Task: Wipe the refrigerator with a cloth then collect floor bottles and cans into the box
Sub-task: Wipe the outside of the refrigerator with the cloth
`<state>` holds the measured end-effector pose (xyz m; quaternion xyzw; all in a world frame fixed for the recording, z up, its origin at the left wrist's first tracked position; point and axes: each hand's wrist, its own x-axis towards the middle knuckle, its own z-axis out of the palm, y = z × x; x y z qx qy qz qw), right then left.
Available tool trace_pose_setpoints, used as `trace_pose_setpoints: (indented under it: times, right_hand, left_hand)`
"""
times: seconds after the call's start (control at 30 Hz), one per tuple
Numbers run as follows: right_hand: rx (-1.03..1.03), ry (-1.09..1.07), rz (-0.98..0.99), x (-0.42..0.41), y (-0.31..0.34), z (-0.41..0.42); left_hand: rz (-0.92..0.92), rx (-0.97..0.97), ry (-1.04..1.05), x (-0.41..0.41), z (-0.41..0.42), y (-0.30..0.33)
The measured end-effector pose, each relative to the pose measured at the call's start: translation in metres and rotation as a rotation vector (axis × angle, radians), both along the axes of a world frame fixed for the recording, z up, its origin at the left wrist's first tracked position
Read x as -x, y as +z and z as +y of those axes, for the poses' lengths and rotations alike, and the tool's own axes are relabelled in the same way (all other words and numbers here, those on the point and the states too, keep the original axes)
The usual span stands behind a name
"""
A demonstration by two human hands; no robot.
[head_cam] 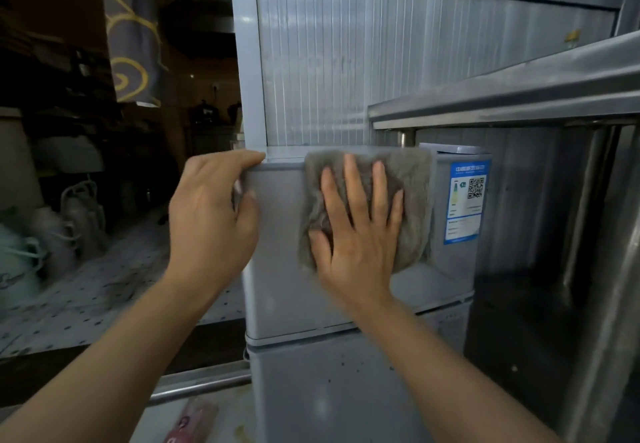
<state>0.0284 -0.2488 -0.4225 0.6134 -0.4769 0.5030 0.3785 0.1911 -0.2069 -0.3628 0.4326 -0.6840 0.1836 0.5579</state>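
Observation:
A small grey refrigerator [284, 297] stands in front of me, with an upper door and a lower door. A grey-brown cloth [412, 179] lies flat against the upper door. My right hand [356, 228] presses on the cloth with fingers spread. My left hand [211, 214] grips the top left corner of the refrigerator, fingers over its top edge. A blue sticker [465, 200] with a QR code sits on the door to the right of the cloth. No bottles, cans or box are in view.
A steel shelf [502, 103] juts out above the refrigerator's right side, with steel legs [588, 217] beside it. A ribbed grey panel [346, 61] rises behind. At left, a patterned curtain [135, 27], white bags [79, 221] and a dotted floor mat [104, 290].

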Motion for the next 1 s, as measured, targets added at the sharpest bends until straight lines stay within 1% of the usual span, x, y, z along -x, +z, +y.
trace_pose_setpoints:
  times: [0.03,0.13,0.2,0.27,0.33,0.43,0.5,0.53,0.57,0.63,0.67,0.7,0.77,0.9,1.0]
  right_hand:
    - [-0.024,0.012,0.063,-0.005,-0.02,0.003]
    - [-0.125,0.07,0.378,-0.006,-0.087,0.021]
    - [-0.159,0.104,0.455,-0.001,-0.092,0.027]
    - [-0.125,0.1,0.491,0.0,-0.064,0.022]
    - [-0.052,0.086,0.454,-0.008,-0.018,0.014]
    - [0.015,0.026,0.249,-0.032,0.033,0.004]
    - [0.034,0.01,0.171,-0.043,0.028,0.003]
    - [0.035,0.009,0.187,-0.045,0.014,0.005]
    - [0.024,0.011,0.245,-0.044,-0.005,0.009]
    - [-0.033,0.02,0.427,-0.04,-0.041,0.021]
    - [-0.054,0.024,0.491,-0.038,-0.049,0.026]
    - [-0.065,0.035,0.513,-0.037,-0.049,0.028]
    - [-0.073,0.061,0.483,-0.042,-0.029,0.026]
    - [-0.029,0.065,0.307,-0.07,0.029,0.017]
    - [0.008,0.038,0.251,-0.084,0.032,0.011]
  left_hand:
    - [0.027,-0.006,-0.035,0.0,0.0,0.0]
    - [0.053,-0.046,-0.122,-0.006,0.003,0.002]
    - [0.038,-0.073,-0.178,-0.012,0.006,0.0]
    - [0.028,-0.096,-0.232,-0.019,0.009,-0.002]
    - [0.068,-0.131,-0.286,-0.026,0.01,-0.003]
    - [0.233,-0.232,-0.448,-0.034,0.01,-0.004]
    - [0.265,-0.271,-0.512,-0.037,0.011,-0.005]
    - [0.261,-0.283,-0.521,-0.038,0.013,-0.006]
    - [0.253,-0.293,-0.516,-0.039,0.015,-0.008]
    - [0.234,-0.318,-0.476,-0.043,0.019,-0.014]
    - [0.225,-0.327,-0.451,-0.046,0.022,-0.017]
    - [0.221,-0.332,-0.428,-0.049,0.024,-0.02]
    - [0.222,-0.323,-0.394,-0.056,0.028,-0.026]
    - [0.225,-0.303,-0.334,-0.064,0.029,-0.034]
    - [0.235,-0.312,-0.292,-0.063,0.025,-0.042]
